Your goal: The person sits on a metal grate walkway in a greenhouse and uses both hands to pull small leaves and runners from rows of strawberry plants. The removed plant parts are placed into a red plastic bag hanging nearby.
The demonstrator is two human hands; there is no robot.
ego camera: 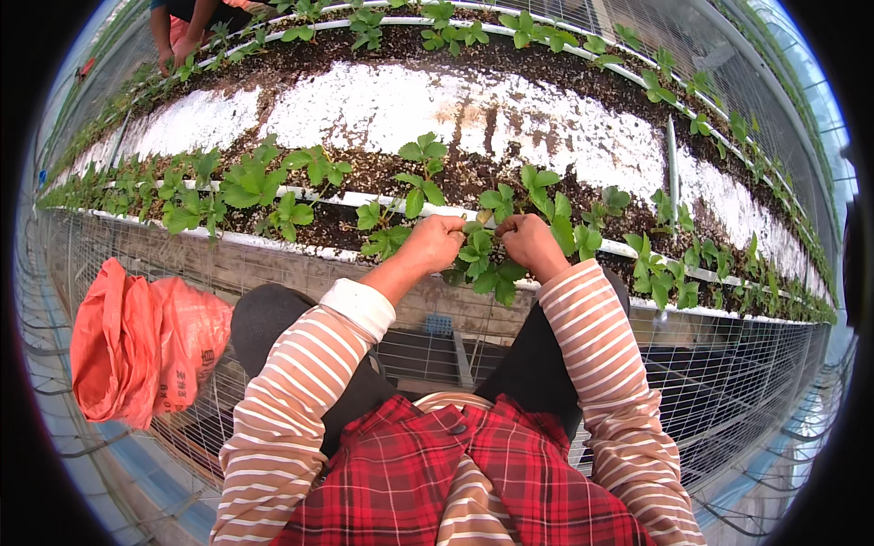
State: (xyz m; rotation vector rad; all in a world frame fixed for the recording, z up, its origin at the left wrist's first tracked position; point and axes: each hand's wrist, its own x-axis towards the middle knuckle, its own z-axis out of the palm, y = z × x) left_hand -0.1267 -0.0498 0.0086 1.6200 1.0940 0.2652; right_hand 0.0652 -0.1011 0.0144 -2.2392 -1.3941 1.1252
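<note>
A young strawberry plant grows at the front edge of the planting bed, between my two hands. My left hand is at its left side, thumb and fingers drawn together over the white pipe. Close by on the right, my right hand has its fingertips bent in among the leaves. Between the fingertips shows a small yellowish leaf. Whether either hand pinches a stem or leaf is hidden by the fingers and foliage. Another strawberry plant rises just beyond my left hand.
A red woven sack stands at my left on the wire mesh. Dark soil and white sheeting cover the bed's middle. A second row of strawberry plants lines the far side. Another person's hands work there, upper left.
</note>
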